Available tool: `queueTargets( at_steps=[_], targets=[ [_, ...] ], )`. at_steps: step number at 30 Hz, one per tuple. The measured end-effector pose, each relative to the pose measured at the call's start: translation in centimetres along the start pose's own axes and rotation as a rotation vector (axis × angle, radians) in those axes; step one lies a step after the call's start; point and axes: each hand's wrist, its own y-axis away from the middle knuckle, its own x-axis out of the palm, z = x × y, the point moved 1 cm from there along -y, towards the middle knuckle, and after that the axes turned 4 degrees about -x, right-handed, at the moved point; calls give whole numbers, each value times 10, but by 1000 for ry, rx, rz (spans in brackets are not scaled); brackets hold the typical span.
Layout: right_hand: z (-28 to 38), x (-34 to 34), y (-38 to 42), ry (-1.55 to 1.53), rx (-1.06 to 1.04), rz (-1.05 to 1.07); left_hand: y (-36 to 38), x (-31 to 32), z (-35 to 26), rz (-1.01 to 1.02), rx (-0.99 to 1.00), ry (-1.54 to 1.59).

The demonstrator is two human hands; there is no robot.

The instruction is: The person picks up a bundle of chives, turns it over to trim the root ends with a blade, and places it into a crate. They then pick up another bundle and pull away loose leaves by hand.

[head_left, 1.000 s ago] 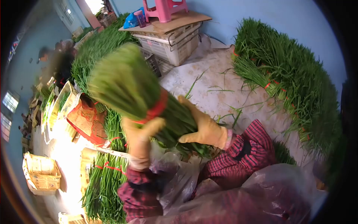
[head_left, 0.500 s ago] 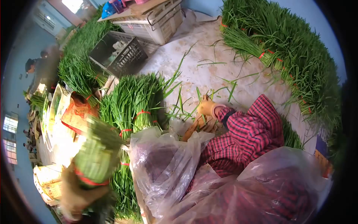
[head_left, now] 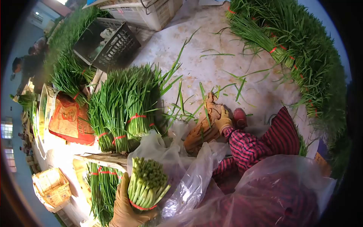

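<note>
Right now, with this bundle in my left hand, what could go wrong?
A few stems jut from one side of the bundle above its red band, so they might slip out. The clear plastic hangs close beside it and could snag the stems. Loose green blades on the floor near your shoe may be slippery underfoot.

Mostly Green, Marked with Red

The bundle in my left glove showed pale green cut ends, crossed by a red band. That glove was yellowish tan, and so was my right glove. My sleeve was checked in pinkish red and black. The leafy bundles were deeper green, the sack orange-red with darker print, the shoe dark red. Brownish stains mottled the whitish floor; one crate was black, another off-white.
</note>
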Motion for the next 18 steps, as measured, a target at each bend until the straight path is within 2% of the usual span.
queueTargets(
  at_steps=[1,2,3,5,6,7,10,12,13,15,16,18],
  targets=[
    [0,3,-5,-20,64,6,-4,3,-3,-35,-5,-3],
    [-7,16,-12,27,0,-126,-5,7,-7,-74,-12,-8],
    [-18,21,-22,26,-11,-115,-4,11,-12,-118,-22,-13],
    [-28,23,-40,-94,4,150,1,10,-18,-219,-40,-30],
    [-35,34,-45,3,-94,36,-2,13,-7,-170,-112,-31],
    [-38,33,-45,-3,-119,45,-3,15,-8,-207,-61,-93],
    [-27,27,-43,-14,-210,39,-4,4,-18,-114,-157,-126],
    [-21,14,-40,-316,-186,8,-4,5,-9,-100,-119,-63],
    [-10,0,-34,-313,-203,0,-5,10,1,-115,-62,-51],
    [31,-38,-12,-684,-225,286,-6,21,15,-157,-41,123],
    [47,-53,-3,-863,-160,394,-5,26,16,-190,-29,134],
    [87,-94,25,-920,-244,435,-3,34,16,-243,-6,159]
  ],
)
